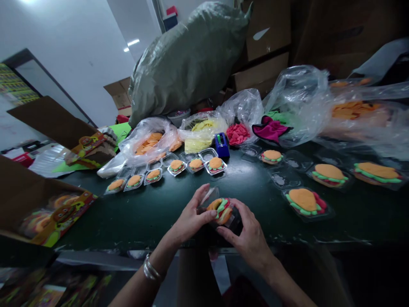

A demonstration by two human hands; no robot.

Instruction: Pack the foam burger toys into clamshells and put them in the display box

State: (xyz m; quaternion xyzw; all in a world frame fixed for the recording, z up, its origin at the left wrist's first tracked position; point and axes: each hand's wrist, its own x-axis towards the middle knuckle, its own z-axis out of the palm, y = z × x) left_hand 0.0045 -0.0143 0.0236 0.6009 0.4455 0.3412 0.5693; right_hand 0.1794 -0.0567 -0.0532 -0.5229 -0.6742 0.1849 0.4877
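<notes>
Between my two hands, near the table's front edge, is a toy hamburger [220, 209] tilted in a clear plastic box with its lid [211, 195] raised. My left hand [195, 215] grips it from the left, the thumb pressed on the burger's front. From the right, my right hand [244, 228] curls round the box's dark lower side. The burger has orange bun pieces with green and red layers between. Behind my hands, a row of boxed burgers [215, 164] stands on the dark green table [153, 230]. A larger boxed burger [303, 201] sits to the right.
A blue tape dispenser [221, 145] stands behind the row. Clear bags hold orange pieces [149, 143], yellow pieces [203, 132] and red pieces [238, 134]. At left is an open carton [60, 219] with packed burgers inside. A large grey sack [188, 59] leans at the back.
</notes>
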